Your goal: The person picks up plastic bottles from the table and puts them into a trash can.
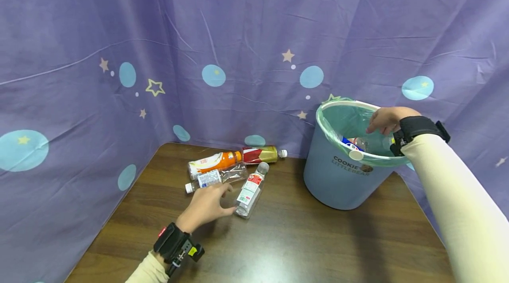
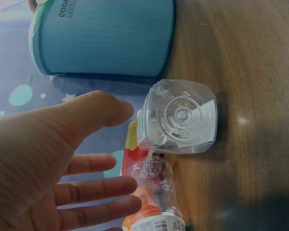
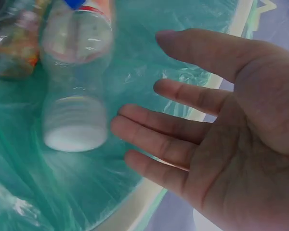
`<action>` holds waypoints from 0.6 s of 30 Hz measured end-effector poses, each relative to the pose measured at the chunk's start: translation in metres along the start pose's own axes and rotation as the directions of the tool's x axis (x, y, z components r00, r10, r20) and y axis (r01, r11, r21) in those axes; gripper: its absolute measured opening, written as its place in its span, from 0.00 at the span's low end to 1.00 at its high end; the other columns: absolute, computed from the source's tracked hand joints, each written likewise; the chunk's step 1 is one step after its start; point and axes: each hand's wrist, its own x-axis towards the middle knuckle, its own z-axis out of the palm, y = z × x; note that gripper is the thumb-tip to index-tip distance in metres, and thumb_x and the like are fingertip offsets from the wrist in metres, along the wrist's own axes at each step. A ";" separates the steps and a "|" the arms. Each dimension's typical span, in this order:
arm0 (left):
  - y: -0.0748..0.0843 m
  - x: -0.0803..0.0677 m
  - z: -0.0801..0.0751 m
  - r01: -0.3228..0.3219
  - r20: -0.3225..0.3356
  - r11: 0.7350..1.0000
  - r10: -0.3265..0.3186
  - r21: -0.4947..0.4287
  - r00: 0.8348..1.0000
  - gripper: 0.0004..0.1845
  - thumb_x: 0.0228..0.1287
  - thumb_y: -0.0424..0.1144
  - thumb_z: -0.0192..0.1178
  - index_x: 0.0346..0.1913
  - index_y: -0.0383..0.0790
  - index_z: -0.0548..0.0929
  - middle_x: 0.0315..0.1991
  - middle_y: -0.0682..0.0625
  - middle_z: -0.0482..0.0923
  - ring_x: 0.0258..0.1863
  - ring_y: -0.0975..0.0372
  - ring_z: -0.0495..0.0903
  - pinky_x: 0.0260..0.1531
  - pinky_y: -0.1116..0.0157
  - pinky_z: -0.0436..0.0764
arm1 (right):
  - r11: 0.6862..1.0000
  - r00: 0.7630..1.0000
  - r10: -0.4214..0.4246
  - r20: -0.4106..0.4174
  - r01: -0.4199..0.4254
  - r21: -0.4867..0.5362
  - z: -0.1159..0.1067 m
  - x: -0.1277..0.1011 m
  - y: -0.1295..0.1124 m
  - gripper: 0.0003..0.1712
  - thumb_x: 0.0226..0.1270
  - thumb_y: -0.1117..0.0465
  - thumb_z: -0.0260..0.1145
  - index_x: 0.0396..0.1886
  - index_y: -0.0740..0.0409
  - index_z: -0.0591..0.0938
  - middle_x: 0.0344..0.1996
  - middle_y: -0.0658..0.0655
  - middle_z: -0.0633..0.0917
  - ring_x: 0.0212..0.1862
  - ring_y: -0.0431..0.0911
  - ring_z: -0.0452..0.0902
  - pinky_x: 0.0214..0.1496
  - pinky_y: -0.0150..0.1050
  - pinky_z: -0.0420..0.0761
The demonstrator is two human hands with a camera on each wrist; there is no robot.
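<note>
My left hand is over the table, thumb and fingers spread, its thumb tip close to the base of a clear square bottle with a white and red label. In the left wrist view that bottle's bottom faces the camera, just beyond the thumb. My right hand reaches over the rim into a blue trash bin lined with a green bag. Its fingers are extended and hold nothing. Inside the bin, the right wrist view shows a clear bottle with a white cap beside the fingertips.
Left of the square bottle lies another clear bottle with a white cap. Behind it are an orange and white bottle and a red and gold bottle. A purple patterned curtain hangs behind the wooden table.
</note>
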 end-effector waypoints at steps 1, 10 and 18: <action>0.000 0.000 0.000 0.001 0.003 1.000 -0.001 -0.002 1.000 0.27 0.48 0.56 0.78 0.49 0.48 0.84 0.36 0.53 0.86 0.32 0.63 0.82 0.26 0.63 0.75 | 1.000 1.000 -0.001 0.000 0.001 -0.011 0.000 0.000 0.001 0.37 0.74 0.50 0.62 0.64 0.80 0.67 0.50 0.82 0.79 0.55 0.69 0.81 0.57 0.56 0.80; 0.001 -0.001 0.003 0.004 0.018 1.000 -0.003 -0.007 1.000 0.27 0.48 0.55 0.78 0.49 0.48 0.84 0.37 0.53 0.87 0.33 0.62 0.83 0.27 0.63 0.76 | 1.000 1.000 0.015 0.000 -0.015 -0.019 -0.001 0.000 -0.001 0.42 0.74 0.48 0.62 0.69 0.79 0.63 0.60 0.84 0.74 0.64 0.73 0.73 0.63 0.64 0.75; 0.002 -0.001 0.003 0.017 0.025 1.000 -0.017 -0.022 1.000 0.27 0.48 0.56 0.78 0.48 0.48 0.84 0.38 0.53 0.87 0.33 0.63 0.82 0.27 0.63 0.76 | 1.000 1.000 -0.001 -0.001 0.001 -0.017 -0.002 -0.005 0.000 0.40 0.74 0.47 0.61 0.69 0.76 0.66 0.58 0.81 0.77 0.62 0.72 0.76 0.61 0.63 0.77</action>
